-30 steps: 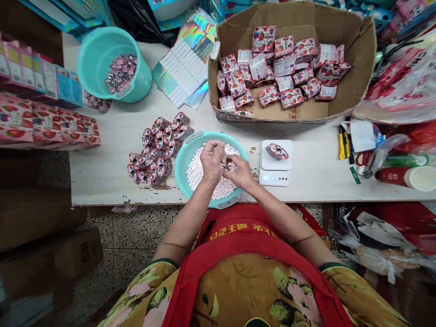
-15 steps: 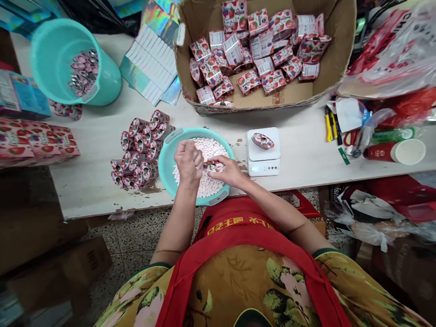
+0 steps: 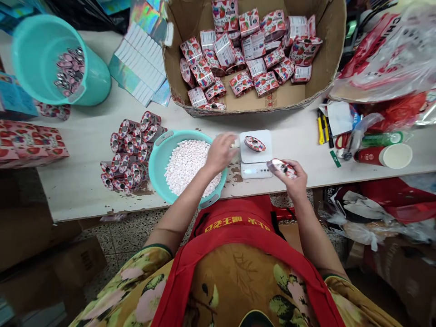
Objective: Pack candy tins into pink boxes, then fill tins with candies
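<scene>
My left hand (image 3: 222,153) hangs over the right rim of the turquoise basin (image 3: 157,179), its blurred fingers apart and pointing at the scale. Inside the basin lie many small white candies (image 3: 187,161). A small strawberry-print candy container (image 3: 255,144) rests on the white digital scale (image 3: 256,156), with its opening upward. Just right of the scale, my right hand (image 3: 297,181) is closed around another strawberry-print candy container (image 3: 281,167), its holed end facing up. Several such containers (image 3: 131,150) stand grouped left of the basin.
A cardboard box (image 3: 293,101) of printed containers stands at the back. At back left are a turquoise bucket (image 3: 98,81) with small lids and some label sheets (image 3: 139,59). On the right lie a yellow cutter (image 3: 320,129), a paper cup (image 3: 397,156) and plastic bags (image 3: 378,68).
My right hand has moved right, from above the basin to beyond the scale, carrying the container. My left hand has moved right from a fist over the basin, its fingers spreading.
</scene>
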{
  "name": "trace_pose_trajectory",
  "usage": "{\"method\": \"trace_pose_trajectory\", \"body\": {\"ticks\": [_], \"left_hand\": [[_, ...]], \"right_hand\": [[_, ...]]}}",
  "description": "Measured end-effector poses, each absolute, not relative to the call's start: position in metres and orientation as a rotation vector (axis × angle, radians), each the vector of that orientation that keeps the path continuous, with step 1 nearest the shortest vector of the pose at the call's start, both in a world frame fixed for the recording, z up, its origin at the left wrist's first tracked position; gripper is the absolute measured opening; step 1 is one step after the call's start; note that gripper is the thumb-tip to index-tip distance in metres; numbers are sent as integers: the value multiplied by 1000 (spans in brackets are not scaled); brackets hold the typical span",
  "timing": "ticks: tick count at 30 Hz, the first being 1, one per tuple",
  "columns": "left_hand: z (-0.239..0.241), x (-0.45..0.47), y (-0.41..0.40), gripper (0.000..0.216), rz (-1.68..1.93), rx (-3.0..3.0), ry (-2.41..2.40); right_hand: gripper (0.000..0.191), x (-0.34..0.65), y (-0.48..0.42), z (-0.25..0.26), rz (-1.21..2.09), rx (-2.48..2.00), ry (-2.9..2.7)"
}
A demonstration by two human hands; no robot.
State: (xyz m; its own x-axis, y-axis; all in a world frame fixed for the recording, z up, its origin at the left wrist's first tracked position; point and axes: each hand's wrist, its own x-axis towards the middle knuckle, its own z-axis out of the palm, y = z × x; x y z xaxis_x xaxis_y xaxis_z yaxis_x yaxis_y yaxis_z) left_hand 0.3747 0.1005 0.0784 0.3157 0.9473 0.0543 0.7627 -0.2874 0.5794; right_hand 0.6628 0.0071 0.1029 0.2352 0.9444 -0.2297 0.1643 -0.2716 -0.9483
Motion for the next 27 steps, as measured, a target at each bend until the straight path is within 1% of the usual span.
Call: {"method": "trace_pose_trajectory", "body": {"ticks": [2,4,6,8,10,11,14,15,17,19,20,21,23,26,27], "left_hand": [[71,418,123,45,411,2273,1235],[63,446,140,41,297,2269,1086],[57,454,149,36,303,2103,1106],[57,440,148,42,503,1786,1186],[66,411,137,50,793,1365,1207],[72,394,129,50,921,1149,1197],[89,346,104,38,1183,574,1217],[93,333,96,35,1225,420,1237],[96,313,81,36,1215,186,1258],[95,301,69,37,1146,66,1277],[95,299,64,35,1131,48,1299],[96,298,59,33,1135,60,1330],[102,301,51,29,1179,181,1401],[116,305,41,24,1159,520,1466],[120,304,39,24,1135,607,1489]], "right_hand": [[52,683,14,91,1011,-1739,-947],[57,690,23,82,961,-1767,-905],[58,685,36,77,940,-1759,-921],[55,672,51,69,937,-1730,-1001],[53,656,67,58,966,-1675,-1121],[53,648,75,51,992,-1643,-1181],[51,631,92,34,1042,-1595,-1334],[52,628,94,33,1015,-1604,-1377],[54,622,95,43,886,-1639,-1423],[53,611,90,64,778,-1659,-1391],[50,601,86,77,786,-1652,-1357],[47,588,82,90,852,-1634,-1326],[49,553,73,109,1147,-1562,-1296],[63,494,62,116,1739,-1400,-1282],[65,477,60,114,1891,-1358,-1251]]}}
